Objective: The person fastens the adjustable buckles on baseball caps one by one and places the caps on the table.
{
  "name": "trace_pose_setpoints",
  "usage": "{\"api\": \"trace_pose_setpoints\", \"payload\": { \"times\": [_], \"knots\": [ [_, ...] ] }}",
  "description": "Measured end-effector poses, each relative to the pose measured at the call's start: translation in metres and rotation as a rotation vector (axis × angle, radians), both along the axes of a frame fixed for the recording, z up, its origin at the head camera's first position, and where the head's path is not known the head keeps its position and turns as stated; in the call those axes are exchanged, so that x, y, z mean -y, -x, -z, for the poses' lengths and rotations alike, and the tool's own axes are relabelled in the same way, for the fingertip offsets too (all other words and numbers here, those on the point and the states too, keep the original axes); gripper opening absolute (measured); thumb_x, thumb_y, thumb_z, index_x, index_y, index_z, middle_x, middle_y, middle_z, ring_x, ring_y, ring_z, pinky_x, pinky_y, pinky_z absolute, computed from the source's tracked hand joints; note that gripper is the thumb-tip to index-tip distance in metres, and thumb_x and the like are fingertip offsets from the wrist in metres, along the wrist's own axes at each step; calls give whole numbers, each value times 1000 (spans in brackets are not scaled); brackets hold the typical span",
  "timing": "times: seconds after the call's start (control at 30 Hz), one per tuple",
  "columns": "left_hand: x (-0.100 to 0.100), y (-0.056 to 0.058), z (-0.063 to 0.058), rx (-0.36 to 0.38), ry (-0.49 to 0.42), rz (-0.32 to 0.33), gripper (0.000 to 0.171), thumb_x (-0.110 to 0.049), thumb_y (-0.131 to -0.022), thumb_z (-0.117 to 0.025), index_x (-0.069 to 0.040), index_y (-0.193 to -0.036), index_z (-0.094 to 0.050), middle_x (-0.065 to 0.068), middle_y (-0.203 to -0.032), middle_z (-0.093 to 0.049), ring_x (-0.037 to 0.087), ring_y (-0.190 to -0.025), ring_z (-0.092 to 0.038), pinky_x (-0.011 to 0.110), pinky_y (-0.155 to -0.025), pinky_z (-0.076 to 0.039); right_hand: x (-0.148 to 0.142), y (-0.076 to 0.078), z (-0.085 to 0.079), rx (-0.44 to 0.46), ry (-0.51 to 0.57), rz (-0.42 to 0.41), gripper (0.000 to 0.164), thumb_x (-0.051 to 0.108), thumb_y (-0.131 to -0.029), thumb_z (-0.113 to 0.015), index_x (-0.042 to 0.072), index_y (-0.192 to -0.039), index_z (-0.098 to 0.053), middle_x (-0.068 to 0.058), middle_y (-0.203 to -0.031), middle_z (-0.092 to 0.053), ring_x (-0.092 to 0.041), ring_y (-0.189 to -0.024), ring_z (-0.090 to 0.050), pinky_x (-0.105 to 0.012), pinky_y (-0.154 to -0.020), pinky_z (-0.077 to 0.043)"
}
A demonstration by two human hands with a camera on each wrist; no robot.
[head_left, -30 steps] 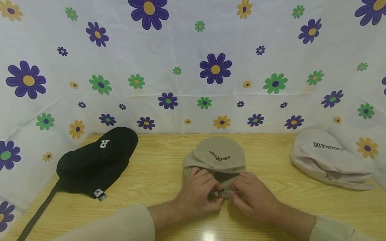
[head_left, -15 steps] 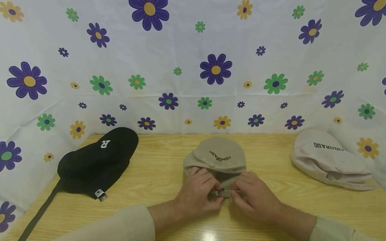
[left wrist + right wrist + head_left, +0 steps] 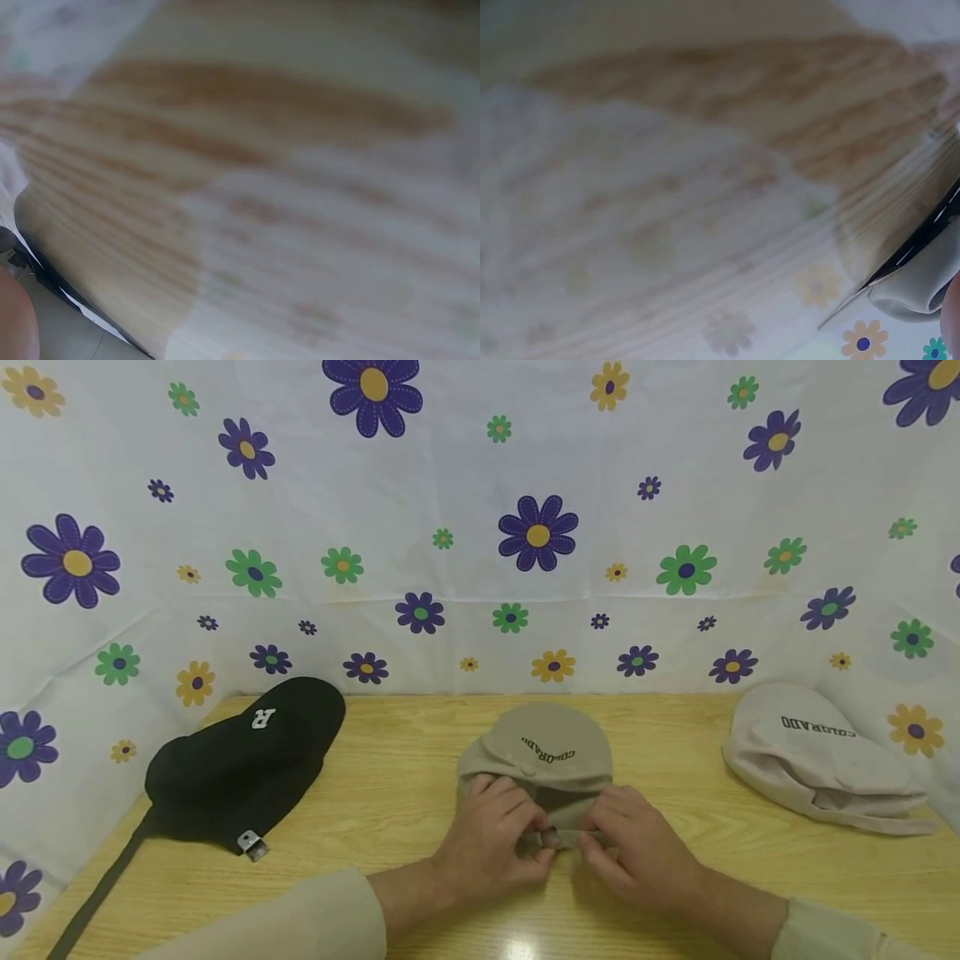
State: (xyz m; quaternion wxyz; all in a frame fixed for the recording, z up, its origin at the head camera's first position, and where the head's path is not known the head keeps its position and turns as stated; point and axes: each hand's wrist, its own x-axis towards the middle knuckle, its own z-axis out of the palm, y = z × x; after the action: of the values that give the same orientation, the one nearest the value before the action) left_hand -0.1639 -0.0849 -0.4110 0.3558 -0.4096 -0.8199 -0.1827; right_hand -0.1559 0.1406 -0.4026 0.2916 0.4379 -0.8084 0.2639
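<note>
A tan baseball cap (image 3: pixel 555 735) marked COLORADO sits at the middle of the table, its back opening towards me. At its near edge runs the adjusting strap (image 3: pixel 567 839) with a small metal buckle (image 3: pixel 551 837). My left hand (image 3: pixel 491 831) grips the strap's left side right at the buckle, thumb below and fingers above. Between thumb and index finger, my right hand (image 3: pixel 637 847) pinches the strap just right of the buckle. A short length of strap shows between the hands. Both wrist views are mostly blurred, with only a sliver of skin at their edges.
On the left lies a black cap (image 3: pixel 232 768) with a white R, its long strap (image 3: pixel 101 889) trailing to the front left. A pale COLORADO cap (image 3: pixel 817 760) lies at the right. Behind the wooden table (image 3: pixel 405 752) hangs a white flowered cloth (image 3: pixel 450 477).
My right hand has slid slightly right along the strap, so a bit more strap shows beside the buckle. My left hand holds its place.
</note>
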Motion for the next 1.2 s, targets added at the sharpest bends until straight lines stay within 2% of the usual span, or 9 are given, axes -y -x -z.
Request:
{"api": "trace_pose_setpoints", "payload": {
  "times": [0.23,0.63,0.77,1.0,1.2],
  "knots": [
    [0,1,-1,-47,-6,4,20,-26,-68,-80,-21,-79,-64,-12,-76,-61,6,-75,-52,27,-78,-41,-1,1,0,-18,12,-2,15,6,-77,-64,19,-79,-56,12,-82,-56,-5,-77,-48,-23,-73,-39],
    [1,1,-1,-46,-7,3,22,-27,-68,-81,-21,-80,-64,-12,-76,-62,6,-76,-52,26,-78,-41,0,1,0,0,31,-10,18,4,-77,-63,19,-79,-55,12,-80,-54,-5,-76,-46,-21,-74,-37],
    [1,1,-1,-33,1,-4,22,-27,-68,-81,-21,-79,-64,-12,-77,-62,6,-76,-53,26,-78,-41,-1,1,-1,19,33,-1,17,5,-78,-63,20,-79,-55,11,-82,-56,-5,-77,-48,-20,-76,-37],
    [2,0,-2,36,10,-22,21,-28,-69,-81,-21,-80,-65,-12,-78,-62,6,-78,-53,27,-80,-41,0,1,-1,6,60,-18,18,4,-78,-62,20,-79,-54,9,-85,-59,-8,-81,-51,-21,-79,-37],
    [2,1,-1,20,2,-22,21,-29,-69,-81,-20,-79,-64,-12,-76,-61,6,-76,-53,26,-78,-40,0,2,0,-35,93,-42,18,3,-76,-61,19,-79,-53,10,-83,-56,-7,-79,-48,-21,-78,-37]
  ]
}}
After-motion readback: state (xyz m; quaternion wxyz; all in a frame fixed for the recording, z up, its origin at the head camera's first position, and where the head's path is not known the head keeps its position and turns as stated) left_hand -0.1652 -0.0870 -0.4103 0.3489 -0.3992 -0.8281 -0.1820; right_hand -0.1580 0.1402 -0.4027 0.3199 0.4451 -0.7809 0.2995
